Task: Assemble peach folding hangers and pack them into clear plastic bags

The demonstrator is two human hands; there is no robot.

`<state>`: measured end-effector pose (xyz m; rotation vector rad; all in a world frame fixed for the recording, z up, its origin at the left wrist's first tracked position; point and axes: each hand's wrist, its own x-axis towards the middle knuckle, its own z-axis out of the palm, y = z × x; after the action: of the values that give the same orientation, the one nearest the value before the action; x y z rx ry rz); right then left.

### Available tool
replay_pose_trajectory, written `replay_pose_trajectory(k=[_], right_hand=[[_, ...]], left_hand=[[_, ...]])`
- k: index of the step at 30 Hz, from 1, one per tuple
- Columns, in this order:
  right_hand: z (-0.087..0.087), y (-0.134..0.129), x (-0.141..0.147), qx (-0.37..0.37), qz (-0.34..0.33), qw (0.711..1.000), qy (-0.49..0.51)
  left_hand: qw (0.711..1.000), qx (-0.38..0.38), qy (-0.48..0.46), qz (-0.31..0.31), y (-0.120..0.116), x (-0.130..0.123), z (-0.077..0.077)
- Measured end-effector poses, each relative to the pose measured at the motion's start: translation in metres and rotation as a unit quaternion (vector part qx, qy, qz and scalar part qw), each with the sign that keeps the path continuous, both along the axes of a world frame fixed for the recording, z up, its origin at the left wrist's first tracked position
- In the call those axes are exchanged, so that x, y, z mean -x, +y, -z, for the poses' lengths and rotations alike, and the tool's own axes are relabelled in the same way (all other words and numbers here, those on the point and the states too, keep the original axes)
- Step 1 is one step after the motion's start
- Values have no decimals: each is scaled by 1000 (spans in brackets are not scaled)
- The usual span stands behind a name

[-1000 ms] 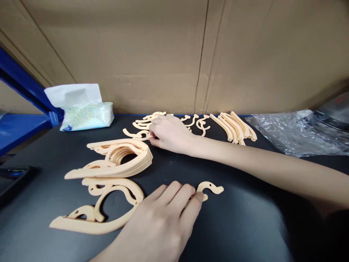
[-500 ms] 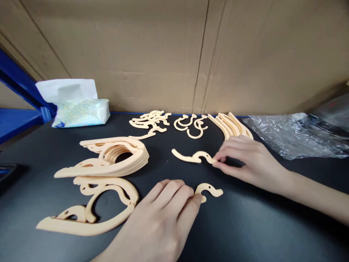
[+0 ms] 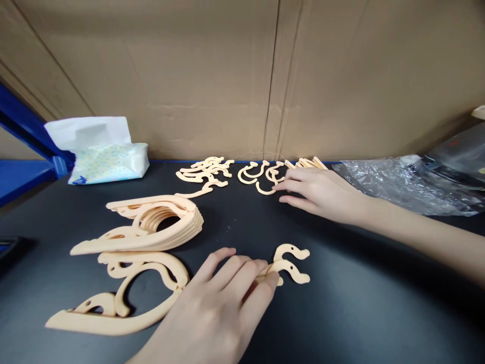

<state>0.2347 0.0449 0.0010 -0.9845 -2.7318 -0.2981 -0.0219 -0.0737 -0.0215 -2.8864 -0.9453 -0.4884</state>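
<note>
Left hand (image 3: 220,303) low at centre, thumb and fingers pinching two cream, wavy, plastic-looking pieces (image 3: 298,277), holed ends jutting right over the matte black tabletop (image 3: 341,323). Right hand (image 3: 318,194) farther back, thumb and fingers spread, at the cream, C-shaped plastic hooks (image 3: 264,191); contact cannot be told. Stacked cream folded plastic frames (image 3: 182,235) left of centre.

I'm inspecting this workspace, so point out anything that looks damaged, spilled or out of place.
No obvious damage or spill stands out. The clear plastic at the right rear looks untidy: it lies crumpled, while the beige pieces are mostly grouped. A few pale specks also dot the black surface.
</note>
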Motion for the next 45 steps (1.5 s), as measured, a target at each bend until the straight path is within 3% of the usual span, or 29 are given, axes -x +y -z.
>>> replay_pose_trajectory(k=[7, 13, 17, 21, 27, 29, 32, 35, 37, 41, 45], right_hand=[[6, 22, 18, -82, -41, 993, -68], [9, -7, 15, -120, -72, 989, -54], [9, -41, 13, -70, -85, 994, -21], [9, -66, 15, 31, -104, 993, 46], [2, -68, 14, 213, -115, 961, 134], [-3, -54, 6, 193, -62, 968, 146], [-12, -25, -15, 87, 100, 986, 106], [-19, 5, -36, -1, 269, 963, 27], [-21, 19, -46, -19, 348, 937, -2], [-18, 35, -53, 51, 428, 901, -48], [-13, 41, -51, 102, 429, 896, -56]], left_hand=[[999, -32, -23, 24, -1, 0, -1], [999, -27, -30, 22, -2, -3, -8], [999, -23, -22, 15, 0, -3, -4], [998, -32, -43, 25, 2, -2, 0], [998, -33, -50, 3, -2, -1, 2], [996, -63, -67, 11, -2, 1, 8], [996, -57, -60, 21, -1, 3, 13], [999, -20, -28, 22, -3, 2, 6], [999, -21, -24, 10, -4, 0, 1], [999, -30, -29, -4, -5, -4, 0], [999, -29, -29, 1, -4, -4, 2]])
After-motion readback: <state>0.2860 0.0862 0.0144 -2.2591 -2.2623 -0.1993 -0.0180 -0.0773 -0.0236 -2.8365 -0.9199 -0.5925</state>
